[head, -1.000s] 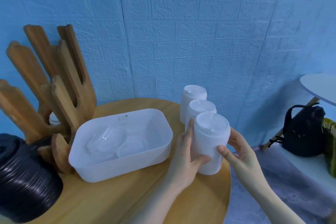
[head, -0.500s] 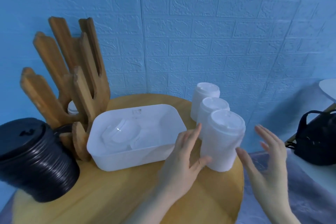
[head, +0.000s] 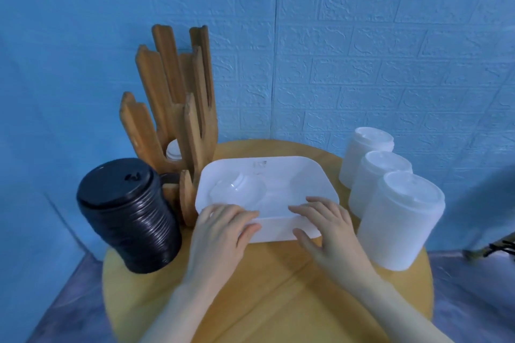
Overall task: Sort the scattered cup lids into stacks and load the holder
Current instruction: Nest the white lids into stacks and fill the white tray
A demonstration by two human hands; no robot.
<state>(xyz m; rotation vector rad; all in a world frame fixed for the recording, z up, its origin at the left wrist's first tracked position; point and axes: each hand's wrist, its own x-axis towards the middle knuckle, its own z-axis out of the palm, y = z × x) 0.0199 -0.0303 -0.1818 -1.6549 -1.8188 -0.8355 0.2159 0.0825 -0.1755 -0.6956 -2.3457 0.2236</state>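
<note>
**Both hands on the bin's near rim**

While both forearms reach in from below, the left hand (head: 223, 227) and right hand (head: 323, 224) lie on the bin (head: 315, 175), fingers loosely spread over its rim. Clear lids (head: 237, 192) inside are faint; the holder (head: 178, 97) stands left.

the left hand (head: 223, 227) and right hand (head: 323, 221) covered the near rim of the white bin (head: 320, 175), hiding their fingertips. clear lids (head: 237, 189) inside blurred against the plastic, their count unreadable. the wooden holder (head: 178, 108) screened most of a white lid (head: 173, 151). a dark object (head: 498, 249) was cropped at right.
</note>
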